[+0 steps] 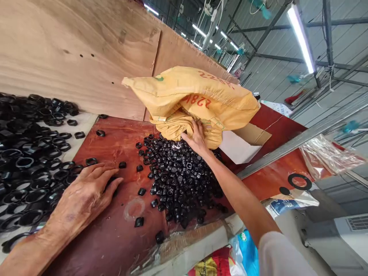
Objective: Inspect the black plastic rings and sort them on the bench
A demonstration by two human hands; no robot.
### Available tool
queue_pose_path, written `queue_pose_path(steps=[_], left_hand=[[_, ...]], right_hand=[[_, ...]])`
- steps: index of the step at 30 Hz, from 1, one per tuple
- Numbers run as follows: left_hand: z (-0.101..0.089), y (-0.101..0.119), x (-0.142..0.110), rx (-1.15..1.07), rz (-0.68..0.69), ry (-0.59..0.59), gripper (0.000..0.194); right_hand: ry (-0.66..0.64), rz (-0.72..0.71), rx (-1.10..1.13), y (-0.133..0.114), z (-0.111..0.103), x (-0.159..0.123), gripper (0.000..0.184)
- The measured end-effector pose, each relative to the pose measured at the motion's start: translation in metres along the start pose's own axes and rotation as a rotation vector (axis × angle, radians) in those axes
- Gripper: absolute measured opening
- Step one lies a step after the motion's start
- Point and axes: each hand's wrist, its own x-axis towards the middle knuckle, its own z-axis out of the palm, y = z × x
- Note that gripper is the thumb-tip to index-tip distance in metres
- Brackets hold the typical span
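A yellow woven sack [207,99] with red printed marks lies on its side over a heap of small black plastic caps [181,172]. My right hand [197,138] reaches in from the right, its fingers closed on the gathered fabric at the sack's mouth, just above the caps. Lying palm down on the red board [115,230], my left hand [93,186] has its fingers stretched out and the thumb apart. It is between the loose caps and a pile of larger black plastic rings [31,195]. What is beneath its palm stays hidden.
A plywood panel [71,57] borders the back left. To the right stand an open cardboard box [244,143] and a metal rail [299,132]. A flat black ring [299,181] lies beyond the rail. Colourful sacks [224,260] sit below the front edge.
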Motion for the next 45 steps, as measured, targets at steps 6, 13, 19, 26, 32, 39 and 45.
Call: queue_pose_path(steps=[6, 13, 19, 26, 32, 39, 45], left_hand=[[-0.012, 0.033, -0.007, -0.197, 0.048, -0.112, 0.046], [0.031, 0.096, -0.05, -0.114, 0.21, -0.159, 0.107], [0.036, 0.118, -0.062, 0.039, 0.192, -0.107, 0.1], [0.027, 0.103, -0.055, 0.167, 0.072, -0.144, 0.078], [0.008, 0.095, -0.056, 0.158, 0.02, -0.162, 0.068], [-0.092, 0.009, -0.108, 0.23, -0.127, 0.093, 0.055], [-0.187, -0.134, -0.153, 0.579, -0.685, 0.29, 0.074]], right_hand=[[-0.277, 0.039, -0.063, 0.0, -0.049, -0.184, 0.086], [-0.559, 0.344, -0.24, 0.017, -0.057, -0.262, 0.135], [-0.497, 0.175, -0.203, -0.027, -0.018, -0.257, 0.142], [-0.372, 0.035, -0.22, -0.074, 0.029, -0.231, 0.115], [-0.294, -0.068, -0.221, -0.099, 0.06, -0.205, 0.097], [-0.016, -0.304, -0.123, -0.111, 0.064, -0.191, 0.07], [-0.16, -0.477, 0.192, -0.176, 0.082, -0.12, 0.053]])
